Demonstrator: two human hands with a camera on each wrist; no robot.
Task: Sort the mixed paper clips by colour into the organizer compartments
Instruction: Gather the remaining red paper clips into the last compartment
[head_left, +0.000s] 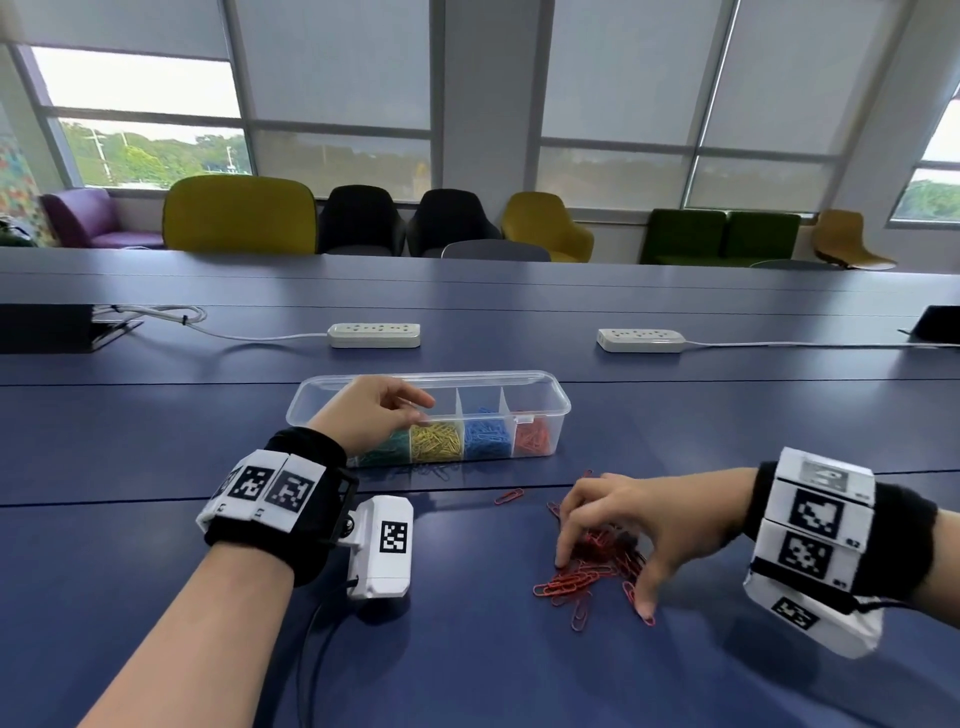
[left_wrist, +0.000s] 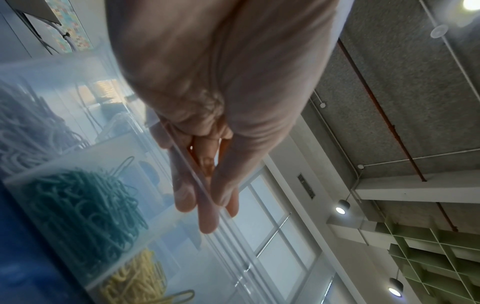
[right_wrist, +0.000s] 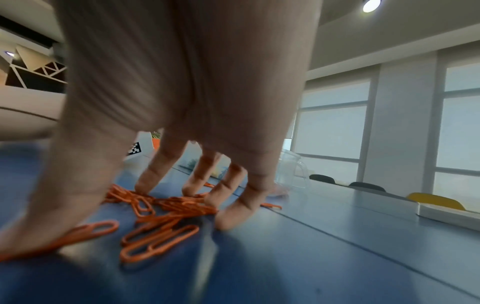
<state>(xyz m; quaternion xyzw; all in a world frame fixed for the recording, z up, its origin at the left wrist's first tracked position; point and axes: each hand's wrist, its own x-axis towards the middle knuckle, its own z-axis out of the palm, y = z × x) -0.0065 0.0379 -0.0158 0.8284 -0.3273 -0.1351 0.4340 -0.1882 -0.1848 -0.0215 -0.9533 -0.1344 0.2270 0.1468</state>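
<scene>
A clear organizer (head_left: 540, 387) stands mid-table with green (head_left: 387, 449), yellow (head_left: 436, 441), blue (head_left: 485, 439) and red (head_left: 532, 439) clips in separate compartments. My left hand (head_left: 423, 408) hovers over its left part with straight fingers and nothing visible in them. In the left wrist view the left hand's fingers (left_wrist: 207, 205) lie along the rim, above the green clips (left_wrist: 85, 216) and yellow clips (left_wrist: 137, 281). My right hand (head_left: 602, 584) spans a pile of red clips (head_left: 569, 582) on the table. Its fingertips (right_wrist: 233, 214) touch the tabletop around the red clips (right_wrist: 161, 236).
One loose red clip (head_left: 509, 496) lies left of the pile. A few dark clips (head_left: 431, 472) lie at the organizer's front wall. Two power strips (head_left: 374, 335) (head_left: 641, 340) sit behind it, with a black box (head_left: 47, 327) at far left. A cable (head_left: 311, 649) trails by my left forearm.
</scene>
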